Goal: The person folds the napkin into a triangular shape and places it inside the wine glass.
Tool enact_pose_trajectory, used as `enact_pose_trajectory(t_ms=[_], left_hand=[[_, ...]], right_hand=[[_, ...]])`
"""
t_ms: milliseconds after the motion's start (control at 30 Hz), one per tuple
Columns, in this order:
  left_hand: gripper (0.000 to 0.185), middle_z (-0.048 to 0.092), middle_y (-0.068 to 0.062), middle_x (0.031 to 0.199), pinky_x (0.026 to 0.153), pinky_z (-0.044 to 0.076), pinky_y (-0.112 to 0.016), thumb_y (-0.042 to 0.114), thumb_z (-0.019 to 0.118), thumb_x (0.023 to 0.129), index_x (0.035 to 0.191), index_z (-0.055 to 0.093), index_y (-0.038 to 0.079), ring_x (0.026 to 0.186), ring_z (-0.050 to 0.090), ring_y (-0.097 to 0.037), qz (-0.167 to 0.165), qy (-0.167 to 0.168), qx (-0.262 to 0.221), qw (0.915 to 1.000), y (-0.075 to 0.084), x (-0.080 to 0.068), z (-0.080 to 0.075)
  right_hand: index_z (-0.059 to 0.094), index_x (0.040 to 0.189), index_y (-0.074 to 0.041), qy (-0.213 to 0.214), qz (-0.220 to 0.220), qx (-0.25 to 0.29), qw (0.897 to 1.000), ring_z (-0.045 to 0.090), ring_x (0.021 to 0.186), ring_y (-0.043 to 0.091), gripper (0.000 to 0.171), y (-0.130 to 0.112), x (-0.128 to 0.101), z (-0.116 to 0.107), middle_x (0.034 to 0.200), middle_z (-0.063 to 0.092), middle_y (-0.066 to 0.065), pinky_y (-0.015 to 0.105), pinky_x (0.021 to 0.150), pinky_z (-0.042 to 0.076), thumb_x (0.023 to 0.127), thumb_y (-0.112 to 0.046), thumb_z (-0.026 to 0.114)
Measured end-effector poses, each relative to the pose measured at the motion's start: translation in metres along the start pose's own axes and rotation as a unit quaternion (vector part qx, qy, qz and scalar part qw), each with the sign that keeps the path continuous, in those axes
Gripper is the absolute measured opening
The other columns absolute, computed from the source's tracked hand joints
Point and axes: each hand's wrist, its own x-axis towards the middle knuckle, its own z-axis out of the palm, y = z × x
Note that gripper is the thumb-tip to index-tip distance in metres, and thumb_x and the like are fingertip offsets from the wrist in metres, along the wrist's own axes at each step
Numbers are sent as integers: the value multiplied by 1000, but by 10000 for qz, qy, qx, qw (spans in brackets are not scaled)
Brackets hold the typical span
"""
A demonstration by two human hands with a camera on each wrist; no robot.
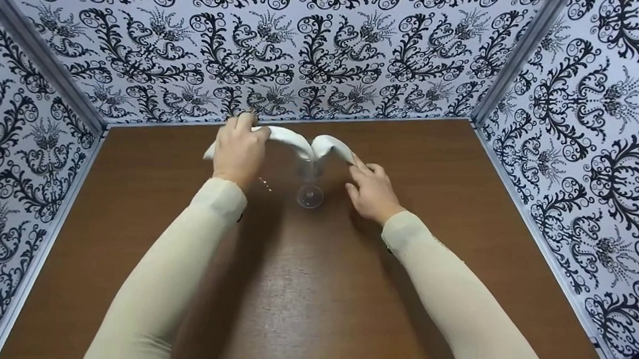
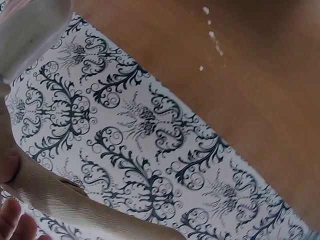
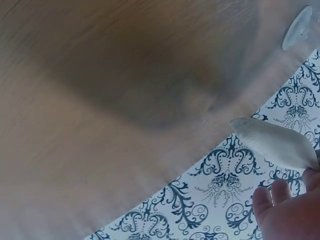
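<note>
Near the upper middle of the frame, my left hand gripped one end of a white cloth, fingers curled over it, while my right hand pinched the other end with the remaining fingers fairly straight. The cloth dipped between them into a clear stemmed glass standing on the brown tabletop.

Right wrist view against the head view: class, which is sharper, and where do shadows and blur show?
Head view: sharp, with soft arm shadows on the table and the clear glass hard to see. Right wrist view: tabletop blurred, a dark shadow across it, the cloth tip sharper. Left wrist view: wallpaper crisp.
</note>
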Motion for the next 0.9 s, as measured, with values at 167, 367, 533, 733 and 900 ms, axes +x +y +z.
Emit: enact_pose_trajectory(t_ms=[167,367,533,733,900], left_hand=[[30,70,-16,122,77,59,-59,8,53,102,119,78,10,100,70,-44,-706,-998,-658,9903,1,-8,2],[28,73,-16,123,81,60,-58,7,55,102,122,75,8,99,74,-45,-1063,-1268,-781,9831,1,-19,12],[19,76,-17,119,81,60,-57,11,62,103,116,73,2,96,76,-43,-1089,-1226,-802,9832,4,-27,23],[15,77,-21,102,75,59,-59,14,60,104,108,67,1,88,75,-44,-1216,-1380,-852,9792,10,-34,33],[15,77,-23,97,71,58,-62,15,60,103,107,65,1,84,75,-47,-1310,-1473,-885,9764,13,-39,42]], right_hand=[[47,160,-13,-70,76,8,9999,37,151,41,54,-2,-2,0,175,26,-3,57,126,28,110,-31,52],[44,162,-14,-142,114,22,9998,37,151,39,55,-2,-4,1,175,24,-5,56,126,29,111,-33,51],[44,161,-8,-174,-13,-37,9998,39,149,41,55,-1,-5,4,175,24,2,56,125,30,111,-32,50],[43,160,-5,-248,-53,-44,9997,40,148,42,56,-2,-7,6,175,25,6,55,125,30,112,-33,48],[43,161,-7,-285,-17,32,9996,41,148,42,56,-5,-8,6,175,25,6,56,125,30,112,-33,49]])
